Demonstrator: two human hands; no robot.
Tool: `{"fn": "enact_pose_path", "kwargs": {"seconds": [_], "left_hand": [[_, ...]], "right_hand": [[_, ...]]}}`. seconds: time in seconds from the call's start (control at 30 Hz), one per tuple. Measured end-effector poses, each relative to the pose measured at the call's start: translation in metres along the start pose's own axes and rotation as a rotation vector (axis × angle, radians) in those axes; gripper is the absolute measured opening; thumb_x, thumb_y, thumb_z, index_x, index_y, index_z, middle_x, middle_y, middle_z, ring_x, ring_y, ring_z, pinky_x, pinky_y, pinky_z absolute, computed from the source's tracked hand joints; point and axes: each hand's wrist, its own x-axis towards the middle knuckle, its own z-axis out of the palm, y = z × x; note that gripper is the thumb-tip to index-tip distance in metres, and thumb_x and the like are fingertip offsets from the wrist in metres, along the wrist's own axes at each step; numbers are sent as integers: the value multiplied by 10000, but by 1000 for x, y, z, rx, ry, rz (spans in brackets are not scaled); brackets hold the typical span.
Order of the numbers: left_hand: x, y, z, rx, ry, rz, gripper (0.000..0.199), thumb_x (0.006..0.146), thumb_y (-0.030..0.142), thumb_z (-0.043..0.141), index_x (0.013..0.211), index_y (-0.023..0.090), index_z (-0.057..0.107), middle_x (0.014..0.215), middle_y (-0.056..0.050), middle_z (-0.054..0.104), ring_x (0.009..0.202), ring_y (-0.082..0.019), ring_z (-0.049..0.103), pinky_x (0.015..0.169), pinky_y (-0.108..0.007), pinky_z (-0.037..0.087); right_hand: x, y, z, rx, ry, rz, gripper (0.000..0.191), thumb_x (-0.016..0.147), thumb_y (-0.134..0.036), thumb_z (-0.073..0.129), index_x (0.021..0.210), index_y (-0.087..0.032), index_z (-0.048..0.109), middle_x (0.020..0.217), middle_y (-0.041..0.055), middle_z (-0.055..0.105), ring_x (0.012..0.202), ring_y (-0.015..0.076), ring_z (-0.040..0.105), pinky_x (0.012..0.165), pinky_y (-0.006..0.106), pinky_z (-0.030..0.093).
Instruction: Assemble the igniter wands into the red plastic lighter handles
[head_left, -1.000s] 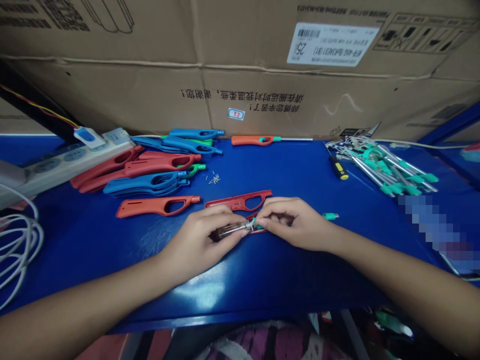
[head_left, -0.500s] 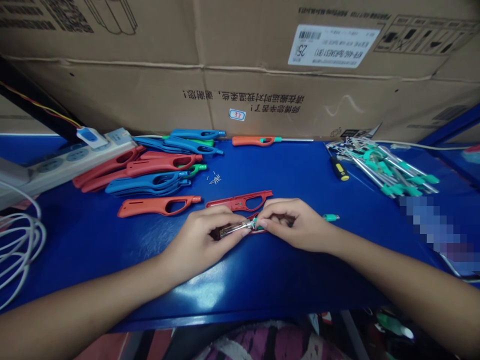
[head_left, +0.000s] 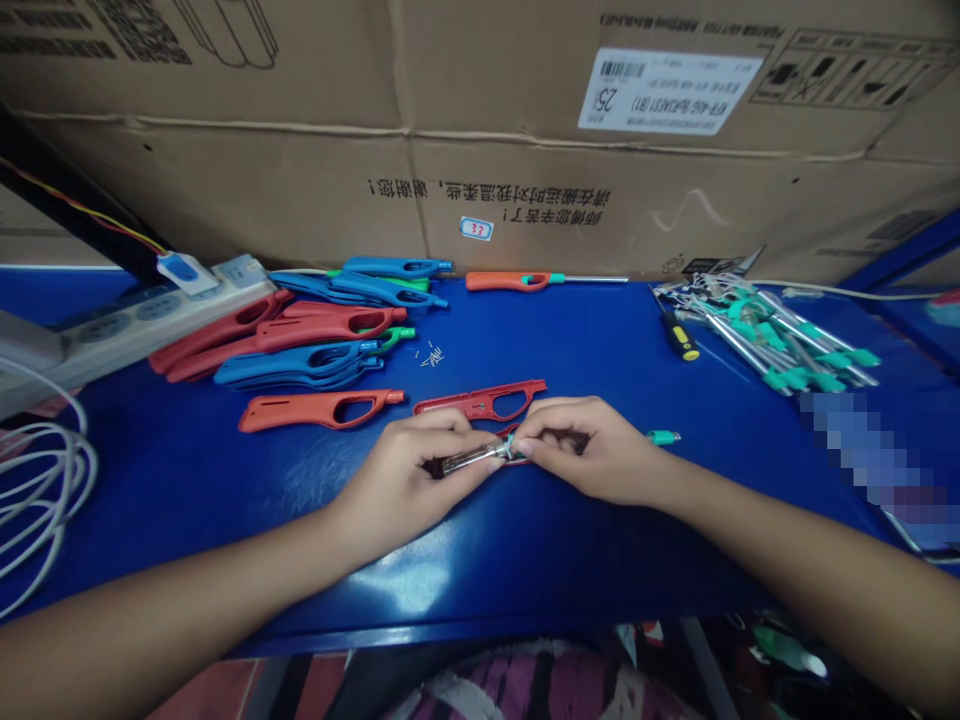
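In the head view, we are working over the middle of the blue table, somewhat nearer its front edge than its back. Our left hand is gripping a clear tube between thumb and fingers, its closed end pointing into the palm. Our right hand is pinching narrowly, thumb against fingers, on a small green piece at the tube's other end. Beneath the fingertips a red shell is showing only in part, and a green tip is lying just beyond the right hand, toward the table's right edge; we are not seeing whether the two join. Just behind our hands an open red casing half is lying, with an orange casing to its left. Loose screws are lying farther back, beside blue casings and red casings heaped toward the back left corner near a power strip. An orange lighter is resting along the back edge, before a cardboard box. Toward the back right corner a screwdriver is lying beside a pile of metal rods with green fittings, while a white cable is coiling at the left edge.
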Motion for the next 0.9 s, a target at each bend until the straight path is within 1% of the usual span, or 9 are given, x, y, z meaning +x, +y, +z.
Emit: {"fn": "enact_pose_path", "kwargs": {"seconds": [0.1, 0.17, 0.27, 0.33, 0.43, 0.57, 0.77, 0.9], "left_hand": [[0, -1, 0, 0, -3, -1, 206, 933, 247, 677, 1105, 212, 786, 821, -41, 704, 728, -146, 654, 629, -254, 512], [1, 0, -1, 13, 17, -4, 189, 924, 243, 691, 1080, 208, 791, 843, -40, 715, 692, -130, 637, 598, -239, 491], [1, 2, -2, 49, 68, -9, 145, 890, 237, 730, 1010, 186, 795, 860, -38, 728, 629, -103, 607, 555, -218, 459], [2, 3, -2, 68, 85, -7, 134, 876, 236, 744, 986, 176, 793, 864, -40, 732, 627, -99, 607, 552, -213, 456], [2, 2, -2, 71, 73, -5, 136, 886, 235, 734, 998, 182, 791, 848, -31, 723, 616, -94, 587, 550, -211, 447], [1, 0, 1, 59, 54, -12, 132, 899, 239, 724, 1009, 207, 791, 836, -18, 713, 633, -98, 574, 567, -219, 438], [2, -1, 8, 21, 71, -58, 92, 897, 236, 727, 957, 211, 792, 783, -1, 701, 647, -105, 586, 585, -221, 445], [2, 0, 6, 23, 72, -33, 93, 893, 236, 732, 963, 207, 787, 793, -1, 706, 637, -101, 583, 578, -218, 445]], "right_hand": [[1, 1, 0, 3, 6, 0, 225, 922, -336, 627, 825, -153, 717, 736, 1, 580, 537, 55, 414, 446, 195, 310], [2, 2, -1, 26, 0, 2, 228, 921, -339, 632, 830, -150, 722, 753, 9, 605, 529, 50, 437, 439, 189, 330], [3, 5, -1, 152, -14, 52, 251, 907, -389, 663, 856, -149, 718, 754, 12, 636, 485, 52, 504, 418, 195, 403], [3, 6, -2, 238, -7, 111, 280, 882, -426, 698, 881, -147, 707, 687, -4, 628, 448, 65, 524, 402, 206, 433], [3, 5, -1, 265, 19, 152, 279, 864, -422, 724, 882, -144, 698, 583, -37, 578, 419, 63, 505, 383, 192, 410], [2, 4, 0, 249, 25, 151, 258, 874, -396, 713, 879, -138, 703, 583, -33, 582, 417, 55, 507, 389, 179, 406], [2, 7, 4, 317, 37, 146, 267, 851, -396, 738, 859, -134, 687, 537, -48, 569, 395, 58, 502, 374, 175, 395], [2, 5, 0, 341, 9, 154, 269, 845, -393, 745, 848, -131, 683, 506, -49, 577, 394, 59, 512, 392, 171, 421]]}}
